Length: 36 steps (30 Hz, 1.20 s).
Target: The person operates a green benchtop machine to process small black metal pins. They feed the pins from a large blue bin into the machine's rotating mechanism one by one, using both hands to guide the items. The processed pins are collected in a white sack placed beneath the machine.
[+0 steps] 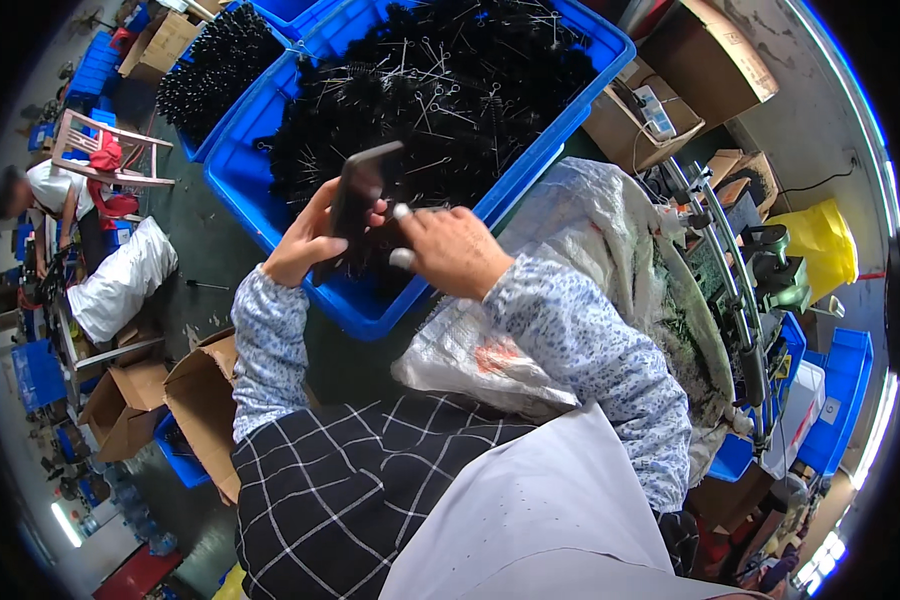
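My left hand (305,240) is wrapped around a dark smartphone (352,210), held tilted above the near part of a blue plastic bin (370,322). Just right of the phone, my right hand (457,250) holds nothing; its thumb and a finger point toward the screen, apart from each other, with white coverings on their tips. Whether a fingertip touches the phone, I cannot tell. Beneath and beyond both hands, the bin is heaped with black bristle brushes (410,100) that have thin wire stems, several ending in small loops. What the phone's screen shows cannot be made out.
Another blue bin of black brushes (218,75) stands at the far left. A white woven sack (590,215) lies right of the bin, near a metal machine (775,265). Open cardboard boxes (205,395) stand at left. A person (60,190) bends farther left near a chair (95,150).
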Motion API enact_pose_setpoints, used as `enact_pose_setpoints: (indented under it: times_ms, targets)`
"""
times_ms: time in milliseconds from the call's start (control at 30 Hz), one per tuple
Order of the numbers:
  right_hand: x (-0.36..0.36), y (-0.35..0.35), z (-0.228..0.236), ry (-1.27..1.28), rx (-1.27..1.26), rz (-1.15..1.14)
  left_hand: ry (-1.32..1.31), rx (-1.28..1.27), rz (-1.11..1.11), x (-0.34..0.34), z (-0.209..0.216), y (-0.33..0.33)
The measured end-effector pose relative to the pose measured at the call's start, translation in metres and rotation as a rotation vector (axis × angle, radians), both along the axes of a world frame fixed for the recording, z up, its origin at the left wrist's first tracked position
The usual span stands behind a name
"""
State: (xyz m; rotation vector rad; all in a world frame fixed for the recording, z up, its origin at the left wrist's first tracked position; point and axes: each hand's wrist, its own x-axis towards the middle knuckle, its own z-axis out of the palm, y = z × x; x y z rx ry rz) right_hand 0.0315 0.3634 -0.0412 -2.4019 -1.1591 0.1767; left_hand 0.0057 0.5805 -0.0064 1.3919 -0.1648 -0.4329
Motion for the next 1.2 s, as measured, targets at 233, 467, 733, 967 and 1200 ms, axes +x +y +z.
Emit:
enact_pose_setpoints:
  times_ms: [233,467,733,967,1200]
  targets:
    - [0.073,-0.006,-0.006,0.437,-0.141,-0.136,0.018,0.505,-0.238,-0.024,0.012,-0.021]
    - [0.091,-0.006,-0.015,0.585,-0.025,-0.081,-0.090,0.722,-0.174,-0.023,-0.022,-0.050]
    - [0.093,-0.033,0.008,0.704,0.450,-0.343,0.001,0.680,0.028,-0.024,-0.009,-0.009]
    - [0.122,-0.039,0.018,0.618,0.345,-0.755,0.100,0.719,0.851,0.036,-0.029,0.100]
    - [0.146,-0.026,0.016,1.069,0.240,-0.804,0.584,0.280,0.693,0.092,-0.068,0.132]
